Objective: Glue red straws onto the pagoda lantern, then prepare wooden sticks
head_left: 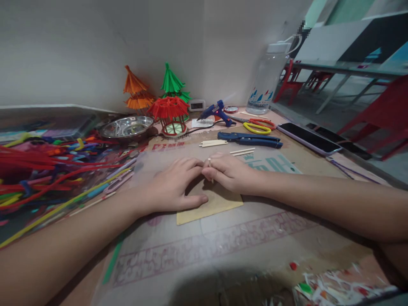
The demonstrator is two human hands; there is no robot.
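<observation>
My right hand [225, 170] is closed in a pinch around a short pale wooden stick [209, 161], held nearly upright. Palm down, my left hand [174, 182] has its thumb spread from the fingers, and its fingertips reach the right hand's. Beneath both hands lies a yellow sheet [207, 208], partly covered by them. Just beyond are several cut wooden sticks [213, 143], with a couple more sticks [242, 151] behind the right hand. Blue-handled pliers or cutters [250, 139] rest farther back.
A blue glue gun [219, 112], scissors [259, 126], phone [309, 138] and water bottle [266, 80] stand around the back right. Red, green [172, 80] and orange pipe-cleaner pavilions sit by a metal dish [127, 127]. Loose pipe cleaners [47, 170] pile at left; scraps [338, 284] lie front right.
</observation>
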